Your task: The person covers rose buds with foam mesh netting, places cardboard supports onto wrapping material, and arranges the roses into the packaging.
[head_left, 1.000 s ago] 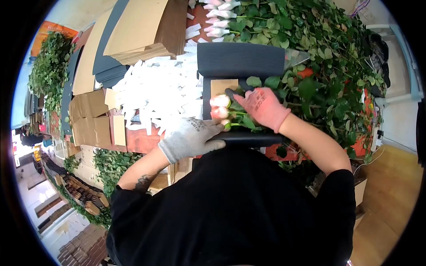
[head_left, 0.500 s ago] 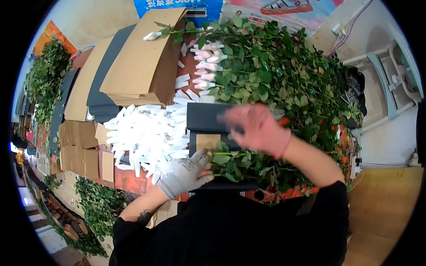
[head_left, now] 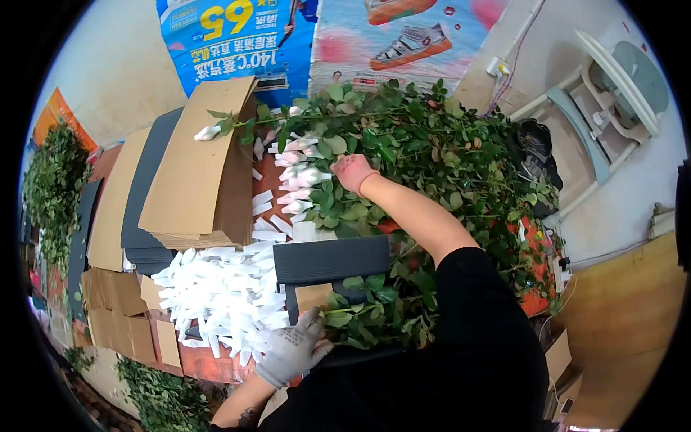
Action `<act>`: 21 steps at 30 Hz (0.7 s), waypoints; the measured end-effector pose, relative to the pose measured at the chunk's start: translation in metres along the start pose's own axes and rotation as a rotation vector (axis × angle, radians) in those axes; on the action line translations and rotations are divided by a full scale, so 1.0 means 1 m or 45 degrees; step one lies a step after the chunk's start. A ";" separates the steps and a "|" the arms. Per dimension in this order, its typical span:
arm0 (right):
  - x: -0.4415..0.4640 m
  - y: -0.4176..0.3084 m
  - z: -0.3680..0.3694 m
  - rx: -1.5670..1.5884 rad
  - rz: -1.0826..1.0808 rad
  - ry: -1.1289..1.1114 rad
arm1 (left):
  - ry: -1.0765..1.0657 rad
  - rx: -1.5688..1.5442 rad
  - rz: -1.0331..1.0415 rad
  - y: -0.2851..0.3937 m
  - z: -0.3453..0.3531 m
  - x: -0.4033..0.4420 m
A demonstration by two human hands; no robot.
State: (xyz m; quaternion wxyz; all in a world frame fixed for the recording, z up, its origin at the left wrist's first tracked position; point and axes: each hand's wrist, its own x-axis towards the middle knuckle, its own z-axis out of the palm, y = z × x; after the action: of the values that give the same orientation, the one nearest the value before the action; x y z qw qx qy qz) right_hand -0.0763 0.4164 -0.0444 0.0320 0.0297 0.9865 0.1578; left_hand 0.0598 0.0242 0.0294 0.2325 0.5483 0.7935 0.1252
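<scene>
My left hand (head_left: 294, 351), in a grey glove, is closed round the head end of leafy rose stems (head_left: 367, 317) at the near edge of the black padded sheet (head_left: 331, 259). The flower heads are hidden by the glove. A small piece of cardboard (head_left: 314, 296) lies just beyond its fingertips. My right hand (head_left: 351, 173), in a pink glove, reaches over the pile of leafy roses (head_left: 432, 158), beside rose heads in white sleeves (head_left: 296, 194). Its fingers are curled together, and what they grip is too small to make out.
White paper sleeves (head_left: 223, 295) lie heaped left of the black sheet. Behind them stand stacked cardboard sheets (head_left: 194, 165) and dark sheets (head_left: 147, 194). One sleeved rose (head_left: 208, 133) rests on the cardboard. A folded chair (head_left: 597, 129) is at the right, with posters (head_left: 245, 50) on the wall.
My right hand has left the roses by my left hand and moved away from me to the sleeved rose heads. My left hand stays at the stems. The view has tilted up towards the wall.
</scene>
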 end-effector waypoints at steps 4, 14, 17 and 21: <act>-0.042 0.024 -0.063 0.003 0.104 0.261 | -0.019 -0.058 -0.005 -0.003 0.003 0.003; -0.390 0.342 -0.300 0.509 0.791 2.363 | 0.119 -0.011 0.089 0.000 0.004 -0.004; -0.435 0.275 -0.352 0.781 0.550 2.363 | 0.116 0.023 0.107 -0.009 0.017 -0.005; -0.378 0.128 -0.335 0.513 0.605 1.743 | 0.246 0.109 0.203 -0.010 0.018 -0.009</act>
State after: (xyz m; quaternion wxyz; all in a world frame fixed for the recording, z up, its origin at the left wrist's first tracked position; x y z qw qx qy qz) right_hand 0.2817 0.4081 0.3335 -0.6294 0.1424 0.7628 -0.0401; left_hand 0.0635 0.0107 0.0119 0.1207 0.6044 0.7707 0.1616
